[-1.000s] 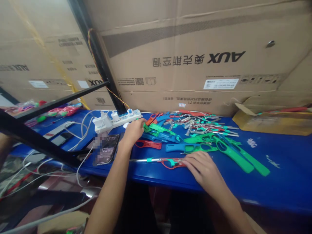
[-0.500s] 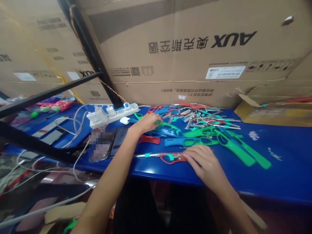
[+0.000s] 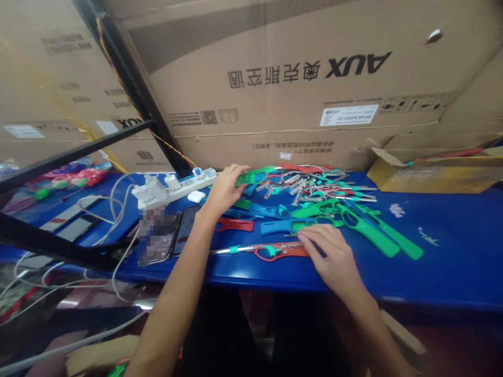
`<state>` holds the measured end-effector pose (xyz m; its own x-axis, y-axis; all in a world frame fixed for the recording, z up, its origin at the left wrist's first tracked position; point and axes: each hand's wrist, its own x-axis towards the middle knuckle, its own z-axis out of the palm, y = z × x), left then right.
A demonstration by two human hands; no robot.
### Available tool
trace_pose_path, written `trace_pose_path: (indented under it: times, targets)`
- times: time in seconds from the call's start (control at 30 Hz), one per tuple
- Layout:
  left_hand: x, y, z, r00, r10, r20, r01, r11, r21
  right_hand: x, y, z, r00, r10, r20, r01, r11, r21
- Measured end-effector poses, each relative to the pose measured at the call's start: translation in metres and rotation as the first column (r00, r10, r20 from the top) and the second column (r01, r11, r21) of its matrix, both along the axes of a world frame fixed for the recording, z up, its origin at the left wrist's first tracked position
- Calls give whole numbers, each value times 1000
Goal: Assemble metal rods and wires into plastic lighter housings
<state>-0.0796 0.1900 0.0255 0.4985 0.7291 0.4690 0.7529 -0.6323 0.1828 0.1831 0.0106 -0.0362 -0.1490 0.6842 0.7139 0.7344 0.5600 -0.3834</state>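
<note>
My left hand (image 3: pixel 226 191) is closed on a green lighter casing half (image 3: pixel 257 175) at the back of the pile. Near the front edge lies a red lighter casing half (image 3: pixel 271 252), open side up, with a metal tube (image 3: pixel 241 248) and a teal trigger in it. My right hand (image 3: pixel 330 256) is at that casing's handle end, fingers curled in a pinch; what is between the fingertips is hidden. Just beyond lie a blue casing half (image 3: pixel 277 226), a red casing half (image 3: pixel 236 225) and green casing halves (image 3: pixel 371 233).
Loose lighter insides with metal tubes (image 3: pixel 314 186) are heaped on the blue table (image 3: pixel 444 277). Left are phones (image 3: pixel 159 235), a power strip (image 3: pixel 181 188) and white cables. A yellow-taped carton (image 3: pixel 432 175) stands right; large cardboard (image 3: pixel 286 31) walls the back.
My left hand has moved back with the green casing half now raised toward the rear of the pile. My right hand stays by the red casing's handle. The view has shifted slightly right.
</note>
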Motion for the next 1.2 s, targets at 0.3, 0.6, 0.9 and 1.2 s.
trace_pose_path:
  times: [0.3,0.6,0.9,1.2]
  targets:
    - [21,-2,-23,997,-69,-17,68,995,-67,12,-3,9,880,-250,-403,284,958,26]
    - [-5,-9,-3,991,15,133,-3,996,-89,64,74,63,987,-149,66,143,985,93]
    - [-25,-21,3,998,-47,48,64,875,-480,87,129,51,957,-128,262,102,989,110]
    - [-4,-6,11,955,214,206,-208,977,-49,72,125,45,955,-89,283,84,996,30]
